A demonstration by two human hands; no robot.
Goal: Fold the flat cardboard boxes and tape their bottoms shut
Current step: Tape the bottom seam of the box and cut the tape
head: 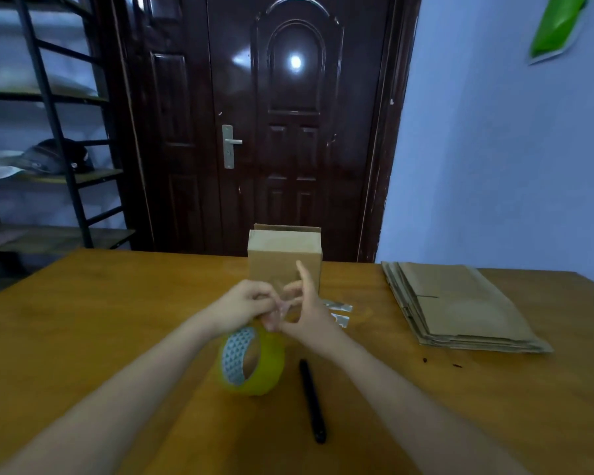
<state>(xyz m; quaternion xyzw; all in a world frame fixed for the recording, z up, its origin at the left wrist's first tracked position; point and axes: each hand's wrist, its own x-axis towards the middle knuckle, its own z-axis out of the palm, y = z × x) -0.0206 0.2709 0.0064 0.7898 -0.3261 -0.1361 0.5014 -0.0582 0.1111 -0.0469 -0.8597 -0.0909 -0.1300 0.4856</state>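
From the head view, one folded cardboard box (284, 258) stands upright on the wooden table (83, 320), at its far edge in front of the dark door (288, 125); its top flaps are up and nothing of its inside can be seen. To the right of the box, well apart from it, lies a stack of flat cardboard boxes (460, 310), several sheets deep, though the exact count cannot be told. Nearer than the box, one roll of yellowish tape (252, 361) stands on its edge, hanging partly under the left hand (244, 305), whose curled fingers pinch a clear strip of tape pulled from it. The right hand (309, 310) meets the left at that strip, thumb and a lower finger pinching it while the other fingers point up and spread in front of the box. One black pen (312, 401) lies on the table just right of the roll. Two small scraps of tape (338, 311) lie right of the box's foot. Left of the box, beyond the table, stands a metal shelf rack (48, 173) holding a dark cap; right of the door is a pale blue wall (494, 149) with a green item near the top.
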